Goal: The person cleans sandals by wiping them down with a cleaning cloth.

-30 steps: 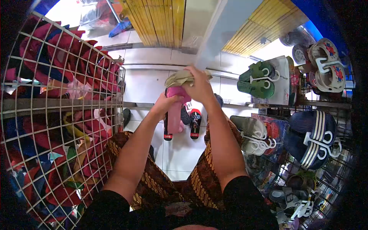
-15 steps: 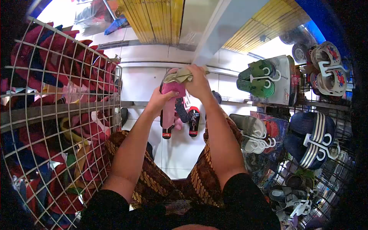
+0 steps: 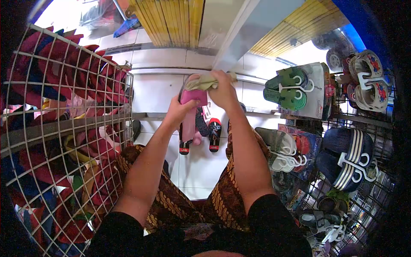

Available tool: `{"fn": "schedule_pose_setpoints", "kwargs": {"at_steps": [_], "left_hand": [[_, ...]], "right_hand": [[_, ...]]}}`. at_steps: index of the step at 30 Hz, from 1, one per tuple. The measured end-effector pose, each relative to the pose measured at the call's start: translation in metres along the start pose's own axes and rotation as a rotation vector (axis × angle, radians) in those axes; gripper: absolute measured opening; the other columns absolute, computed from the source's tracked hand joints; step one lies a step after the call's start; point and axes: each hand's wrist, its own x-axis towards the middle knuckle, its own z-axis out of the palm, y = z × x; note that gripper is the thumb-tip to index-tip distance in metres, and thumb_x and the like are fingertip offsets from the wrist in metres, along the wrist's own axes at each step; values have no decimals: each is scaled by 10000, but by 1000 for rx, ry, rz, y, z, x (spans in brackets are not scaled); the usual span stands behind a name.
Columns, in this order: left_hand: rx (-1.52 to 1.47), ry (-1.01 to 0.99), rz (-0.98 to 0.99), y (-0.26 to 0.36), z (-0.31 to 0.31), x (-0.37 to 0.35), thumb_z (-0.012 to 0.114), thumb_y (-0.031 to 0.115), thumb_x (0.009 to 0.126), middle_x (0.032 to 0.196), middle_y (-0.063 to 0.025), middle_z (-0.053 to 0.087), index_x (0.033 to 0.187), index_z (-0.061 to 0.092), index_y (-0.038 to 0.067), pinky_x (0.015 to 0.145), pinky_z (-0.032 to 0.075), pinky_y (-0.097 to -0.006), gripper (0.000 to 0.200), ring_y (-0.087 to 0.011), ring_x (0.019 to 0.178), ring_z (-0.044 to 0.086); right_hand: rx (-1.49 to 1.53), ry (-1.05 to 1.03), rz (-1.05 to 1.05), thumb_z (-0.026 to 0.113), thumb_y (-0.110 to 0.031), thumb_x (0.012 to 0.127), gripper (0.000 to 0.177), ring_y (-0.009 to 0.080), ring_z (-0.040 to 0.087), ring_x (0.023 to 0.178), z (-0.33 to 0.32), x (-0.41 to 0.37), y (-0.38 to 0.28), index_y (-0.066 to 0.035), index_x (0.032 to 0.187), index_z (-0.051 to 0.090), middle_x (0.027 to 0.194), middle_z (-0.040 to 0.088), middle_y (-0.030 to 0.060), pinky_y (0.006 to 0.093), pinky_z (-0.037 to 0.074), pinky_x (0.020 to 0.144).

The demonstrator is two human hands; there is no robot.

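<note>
A pink sandal (image 3: 189,126) with a deeper pink strap is in my left hand (image 3: 177,112), whose fingers are wrapped round its side with the thumb by the strap. My right hand (image 3: 223,92) is closed on a beige cloth (image 3: 200,82), which lies bunched over the sandal's far end and hides it. Below on the white floor rest a pair of black sandals, the right one (image 3: 215,139) with a red edge; the left one (image 3: 184,148) is mostly covered by the pink sandal.
To my left stands a white wire rack (image 3: 68,124) hung with red and blue footwear. On the right hang green sandals (image 3: 286,89), navy striped sandals (image 3: 349,156) and white clogs (image 3: 370,81). A glass door frame (image 3: 239,30) is ahead.
The cloth has shifted slightly against the far end of the pink sandal. Both hands keep their hold, and the whole view has moved a little.
</note>
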Motion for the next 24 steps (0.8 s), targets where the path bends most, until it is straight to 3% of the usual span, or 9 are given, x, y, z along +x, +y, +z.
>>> {"fn": "schedule_pose_setpoints", "kwargs": {"at_steps": [4,7,8,11,13,14,19,24], "left_hand": [[-29,54,21,-2,-1,2,712,128,817,931,-62,668,1097,606,-11,708,513,-306,330,-140,799,620],[-46,35,-28,-6,1,6,667,224,842,922,-74,657,1087,606,-2,736,509,-336,339,-161,806,614],[-178,-10,-101,-6,-1,7,637,254,848,919,-83,652,1088,603,2,752,506,-354,350,-177,812,612],[-492,-125,-244,-2,-7,9,556,331,856,912,-113,636,1098,590,15,796,496,-402,399,-223,832,607],[-598,-170,-245,7,-4,3,513,362,851,915,-133,627,1113,573,23,817,488,-425,433,-253,848,604],[-605,-171,-235,8,-4,2,511,352,851,920,-136,627,1122,563,22,816,490,-427,431,-256,849,606],[-619,-162,-250,19,-8,-3,524,275,875,1000,-130,618,1184,514,35,825,505,-425,392,-259,854,610],[-614,-183,-16,17,-10,-1,563,100,914,1134,-111,620,1284,483,30,896,521,-419,385,-252,987,631]], "right_hand": [[91,-76,-49,698,-59,739,360,364,581,1056,0,6,-5,-47,1091,623,1080,640,151,403,450,950],[118,-124,265,699,-130,799,382,363,621,1046,0,9,-3,-47,1161,608,1129,662,160,389,483,909],[143,-130,352,700,-147,809,396,363,627,1050,0,10,-1,-44,1178,602,1142,664,167,385,488,903],[81,-56,353,691,-189,827,452,351,624,1094,8,8,8,-43,1239,575,1186,653,191,374,486,911],[93,-28,356,695,-235,828,476,410,595,1107,2,9,1,-30,1237,560,1179,633,232,446,478,930],[100,-16,356,697,-258,829,491,439,581,1114,-2,11,-2,-24,1236,553,1176,623,252,482,475,940],[214,85,339,633,-283,855,514,439,569,1135,-1,11,15,-40,1289,502,1190,619,247,484,463,936],[546,116,516,612,-288,833,556,385,603,1091,8,13,26,-34,1310,484,1191,617,230,437,462,936]]}}
